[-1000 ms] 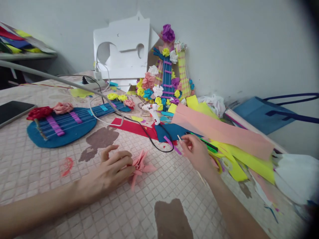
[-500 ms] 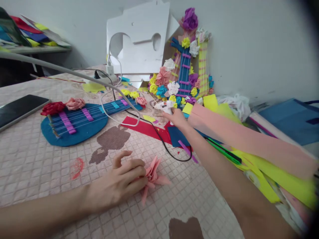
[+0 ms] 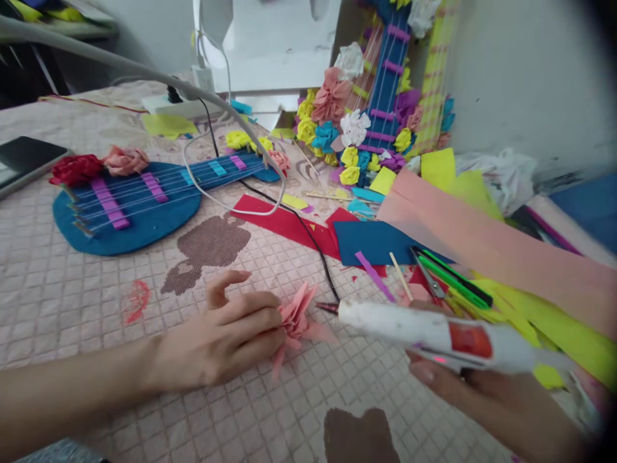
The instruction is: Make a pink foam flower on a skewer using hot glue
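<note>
A pink paper flower [image 3: 297, 316] with pointed, loose petals lies on the quilted tablecloth. Curled around its left side, the fingers of my left hand [image 3: 236, 337] grip it, with the index finger raised. My right hand [image 3: 482, 399] is closed around a white hot glue gun [image 3: 414, 328] with an orange-red patch on its side. The gun's dark nozzle points left, just short of the petals. Part of my right hand is hidden behind the gun's body. Behind my left hand rests a blue felt guitar [image 3: 139, 222] with purple strips, strings, and red and pink paper roses.
Red felt [image 3: 289, 222] and blue felt [image 3: 371, 241] scraps lie beyond the flower. At right are a green cutter [image 3: 456, 280], scissors [image 3: 436, 289] and a long pink sheet [image 3: 463, 218]. A white cable [image 3: 144, 67] hangs across the left. A phone [image 3: 29, 157] lies far left.
My right hand has picked up the glue gun from the back of the table and brought it near, beside the flower. My left hand stays at the flower. The view has tilted downward.
</note>
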A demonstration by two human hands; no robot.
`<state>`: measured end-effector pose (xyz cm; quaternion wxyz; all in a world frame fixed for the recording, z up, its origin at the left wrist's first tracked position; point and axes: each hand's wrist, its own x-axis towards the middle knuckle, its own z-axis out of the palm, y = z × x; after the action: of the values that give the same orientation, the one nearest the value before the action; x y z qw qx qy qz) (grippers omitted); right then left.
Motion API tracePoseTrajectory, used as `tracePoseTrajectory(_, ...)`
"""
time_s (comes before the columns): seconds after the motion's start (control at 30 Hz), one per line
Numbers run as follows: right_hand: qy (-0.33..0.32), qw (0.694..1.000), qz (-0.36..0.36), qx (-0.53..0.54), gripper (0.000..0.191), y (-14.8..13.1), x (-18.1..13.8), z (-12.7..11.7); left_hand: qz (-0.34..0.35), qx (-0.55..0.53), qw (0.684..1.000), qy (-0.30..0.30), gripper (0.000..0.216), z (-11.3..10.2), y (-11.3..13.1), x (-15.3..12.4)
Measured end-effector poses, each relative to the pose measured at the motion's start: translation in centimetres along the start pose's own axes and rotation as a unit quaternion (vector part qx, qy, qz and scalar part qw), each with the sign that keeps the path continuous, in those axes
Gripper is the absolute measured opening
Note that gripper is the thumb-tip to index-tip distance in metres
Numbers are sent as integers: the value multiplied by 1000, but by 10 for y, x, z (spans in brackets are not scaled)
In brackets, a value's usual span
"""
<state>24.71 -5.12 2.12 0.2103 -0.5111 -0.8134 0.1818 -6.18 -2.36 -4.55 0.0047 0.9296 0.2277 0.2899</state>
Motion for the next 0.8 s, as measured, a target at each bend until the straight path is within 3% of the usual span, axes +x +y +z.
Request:
tracePoseTrajectory(0.1,-73,996,-18,48,5,-8,0,9,8,18,1000,17,31,3,0,-1)
tracePoseTrajectory(0.3,-157,983,32,86,16,-16,1,22,13,21,1000,18,30,3,1,0)
tracePoseTrajectory(0.8,-180,980,22,80,13,-10,-5,29,-4,25,999,21,34,5,3,1)
